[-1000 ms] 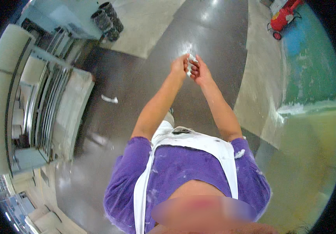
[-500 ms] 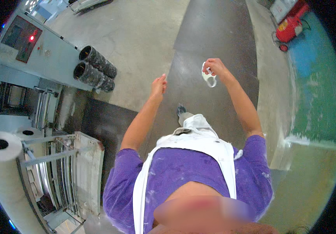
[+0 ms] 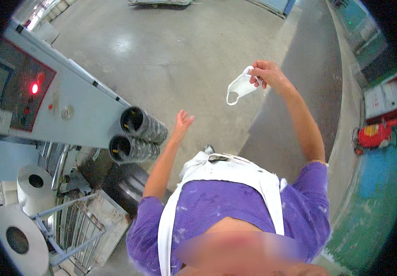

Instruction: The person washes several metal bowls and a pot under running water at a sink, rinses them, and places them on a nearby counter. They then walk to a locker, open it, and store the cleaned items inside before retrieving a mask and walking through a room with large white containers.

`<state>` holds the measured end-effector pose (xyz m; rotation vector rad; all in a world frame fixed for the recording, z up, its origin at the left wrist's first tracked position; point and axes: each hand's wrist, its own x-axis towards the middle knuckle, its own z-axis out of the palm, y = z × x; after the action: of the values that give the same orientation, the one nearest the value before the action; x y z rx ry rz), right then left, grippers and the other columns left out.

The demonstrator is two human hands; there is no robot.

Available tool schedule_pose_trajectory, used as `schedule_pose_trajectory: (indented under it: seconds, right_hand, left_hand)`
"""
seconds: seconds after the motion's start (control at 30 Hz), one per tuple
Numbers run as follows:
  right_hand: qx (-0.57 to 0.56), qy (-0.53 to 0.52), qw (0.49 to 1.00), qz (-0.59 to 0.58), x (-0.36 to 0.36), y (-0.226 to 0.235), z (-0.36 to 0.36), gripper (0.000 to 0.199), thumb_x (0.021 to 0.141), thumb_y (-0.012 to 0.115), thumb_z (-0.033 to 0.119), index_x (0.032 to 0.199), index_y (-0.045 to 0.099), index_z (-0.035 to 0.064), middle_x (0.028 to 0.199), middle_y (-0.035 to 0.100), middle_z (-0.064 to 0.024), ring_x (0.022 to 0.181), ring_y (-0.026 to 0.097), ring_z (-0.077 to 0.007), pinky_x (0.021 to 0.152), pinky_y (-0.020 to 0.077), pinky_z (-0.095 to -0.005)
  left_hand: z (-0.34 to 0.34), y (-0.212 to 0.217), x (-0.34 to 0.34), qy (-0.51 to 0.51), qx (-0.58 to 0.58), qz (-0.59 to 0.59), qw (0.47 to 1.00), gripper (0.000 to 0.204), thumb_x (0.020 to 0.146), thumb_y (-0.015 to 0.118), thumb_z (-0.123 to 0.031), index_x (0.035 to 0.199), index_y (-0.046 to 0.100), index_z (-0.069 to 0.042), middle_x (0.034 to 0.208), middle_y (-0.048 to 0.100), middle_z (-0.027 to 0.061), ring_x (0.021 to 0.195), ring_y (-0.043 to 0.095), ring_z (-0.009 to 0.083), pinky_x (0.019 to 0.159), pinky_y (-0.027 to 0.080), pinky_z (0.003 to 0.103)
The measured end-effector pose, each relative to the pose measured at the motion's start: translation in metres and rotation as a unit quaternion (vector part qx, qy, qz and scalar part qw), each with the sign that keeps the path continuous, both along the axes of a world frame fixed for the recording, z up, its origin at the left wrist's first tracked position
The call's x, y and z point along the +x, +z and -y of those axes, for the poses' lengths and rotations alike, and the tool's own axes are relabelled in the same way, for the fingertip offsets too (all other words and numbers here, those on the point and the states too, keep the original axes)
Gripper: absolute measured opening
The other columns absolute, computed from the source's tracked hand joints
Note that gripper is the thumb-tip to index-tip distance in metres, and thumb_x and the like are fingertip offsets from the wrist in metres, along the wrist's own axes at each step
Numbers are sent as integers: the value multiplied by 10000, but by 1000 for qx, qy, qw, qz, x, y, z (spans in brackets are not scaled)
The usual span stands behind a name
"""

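Note:
From my right hand (image 3: 266,75) hangs a white face mask (image 3: 243,86), pinched by one end between thumb and fingers. Its ear loop dangles toward the lower left over the floor. My left hand (image 3: 183,121) is held out in front of me with the fingers spread and holds nothing. Closest to that hand are two black, scuffed tubes (image 3: 150,125), lying side by side against the grey machine.
On the left stands the grey machine (image 3: 102,108) with a red-lit control panel (image 3: 16,85). White film rolls (image 3: 37,248) and a metal frame (image 3: 108,221) are at lower left. A red wheeled extinguisher (image 3: 377,136) stands by the green-and-blue floor on the right.
My body has turned and moved forward, so the machine and tubes appear closer. The mask now stretches out to the left of my right hand. My left hand's fingers have spread.

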<state>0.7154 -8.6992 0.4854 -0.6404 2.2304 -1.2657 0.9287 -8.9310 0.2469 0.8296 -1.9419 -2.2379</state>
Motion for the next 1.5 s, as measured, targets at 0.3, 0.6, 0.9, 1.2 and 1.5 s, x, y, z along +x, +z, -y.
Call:
schedule_pose_trajectory:
  seconds: [0.3, 0.6, 0.9, 1.2, 1.5]
  right_hand:
    - [-93, 132, 987, 26, -295, -21, 325, 102, 824, 573, 157, 767, 575, 73, 642, 603, -20, 530, 534, -64, 436, 377, -206]
    - [-54, 327, 929, 164, -530, -66, 752, 85, 827, 569, 143, 780, 564, 73, 657, 598, -16, 565, 538, -72, 462, 366, -208]
    - [-86, 317, 920, 212, -733, -70, 1162, 68, 779, 612, 143, 776, 553, 109, 721, 601, 7, 677, 539, -72, 563, 403, -224]
    - [-52, 201, 977, 55, -960, -123, 1474, 233, 736, 618, 77, 964, 569, 76, 647, 583, 3, 542, 472, -47, 466, 338, -195]
    - [-207, 361, 704, 575, -1025, -63, 1977, 364, 915, 437, 259, 1142, 510, -17, 1027, 611, -164, 749, 615, -179, 569, 492, -248]
  left_hand:
    - [251, 10, -356, -99, 92, -12, 991, 320, 852, 579, -235, 1104, 532, -44, 1052, 580, 57, 913, 554, 156, 818, 440, 342]
    - [617, 28, -440, 250, 278, -177, 910, 169, 851, 561, -177, 985, 594, -79, 962, 615, 47, 897, 583, 173, 789, 472, 345]
    - [1004, 76, -626, 312, 280, -301, 856, 82, 841, 572, -129, 882, 544, -64, 764, 541, 11, 770, 569, 152, 737, 457, 300]
    - [1418, 93, -880, 256, 107, -186, 942, 180, 852, 573, -153, 976, 568, -23, 740, 509, -7, 660, 490, 86, 606, 420, 245]
    - [1762, 113, -868, 476, 188, -255, 821, 178, 846, 600, -226, 847, 598, -48, 565, 450, -29, 545, 443, 93, 607, 432, 272]
